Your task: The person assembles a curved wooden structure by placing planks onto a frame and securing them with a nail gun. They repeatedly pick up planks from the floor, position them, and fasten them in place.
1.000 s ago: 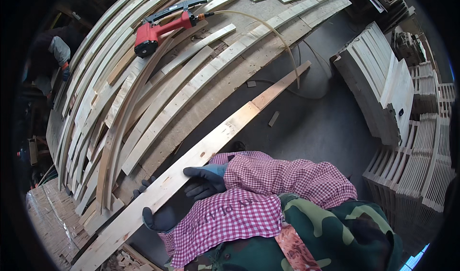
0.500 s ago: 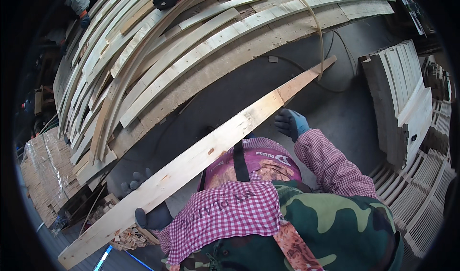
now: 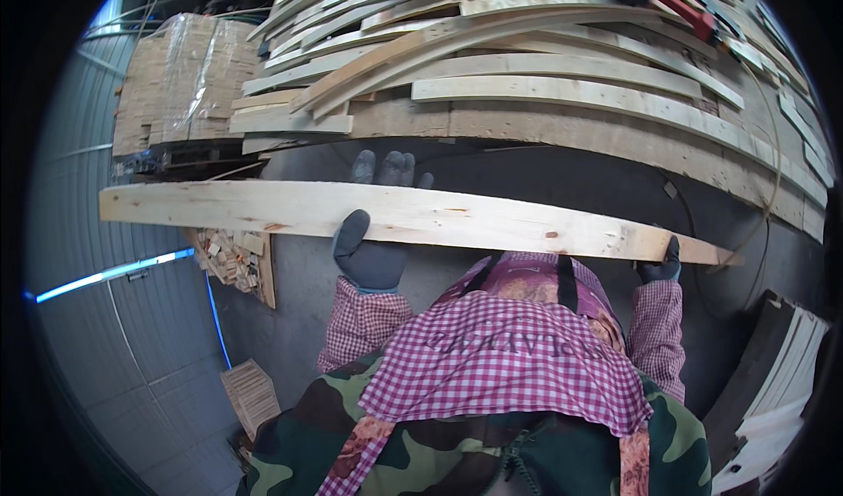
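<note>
On the near side of the worktable [image 3: 527, 129]: a long pale plank [image 3: 474, 221] lies nearly level across the person's front, held up over the dark floor, its broad end to the left and its narrow, browner end to the right.
Right hand [image 3: 660, 269]: the main change; half a second ago it was off the wood, and now it is curled onto the plank near the narrow end, thumb across the upper face, its fingers mostly hidden.
Left hand [image 3: 376, 263]: keeps its place left of the middle, thumb bent up over the near edge, fingers passing underneath and showing past the far edge, spread a little; a loose cradle rather than a fist.
Plank's bearing: it slanted from near left to far right; now it runs left to right, and the view has swung leftward too.
Meaning for the handling: with support at two well-separated places, the plank is probably steadier and easier to steer than with the left hand alone.
Far side: curved strips [image 3: 562, 94] cover the worktable, with a red tool [image 3: 674, 4] far right.
Left: a wrapped wood stack [image 3: 195, 79] stands farther off, offcuts [image 3: 230, 257] nearer.
</note>
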A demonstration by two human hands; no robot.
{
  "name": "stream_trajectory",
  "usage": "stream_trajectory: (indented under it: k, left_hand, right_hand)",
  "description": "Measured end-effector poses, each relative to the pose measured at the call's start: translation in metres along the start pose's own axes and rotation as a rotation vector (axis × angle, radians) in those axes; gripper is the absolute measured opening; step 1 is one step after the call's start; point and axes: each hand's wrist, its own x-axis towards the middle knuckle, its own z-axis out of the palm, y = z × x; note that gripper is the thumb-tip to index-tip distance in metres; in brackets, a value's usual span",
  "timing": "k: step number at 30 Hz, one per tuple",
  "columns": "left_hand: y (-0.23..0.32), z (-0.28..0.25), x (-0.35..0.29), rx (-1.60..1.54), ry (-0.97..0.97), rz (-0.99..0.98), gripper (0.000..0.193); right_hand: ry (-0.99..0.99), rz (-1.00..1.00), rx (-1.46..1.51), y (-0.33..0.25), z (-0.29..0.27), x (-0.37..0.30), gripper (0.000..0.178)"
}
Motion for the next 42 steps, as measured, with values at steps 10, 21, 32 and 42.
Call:
stream_trajectory:
  k: [10,21,32,42]
  left_hand:
    - [0.031,-0.035,-0.008,-0.046,0.087,0.095,0.067]
    - [0.102,-0.073,-0.018,-0.04,-0.006,0.26,0.083]
    - [0.034,-0.031,-0.005,0.035,-0.19,0.274,0.054]
    - [0.229,-0.041,0.006,0.597,-0.118,0.658,0.059]
  right_hand:
    - [-0.024,-0.019,-0.173,0.023,0.012,-0.035,0.042]
    - [-0.363,0.143,-0.208,0.112,0.07,-0.101,0.052]
    - [-0.325,0.746,-0.436,0.229,0.188,-0.236,0.058]
    - [-0.293,-0.568,-1.481,0.195,0.13,-0.221,0.025]
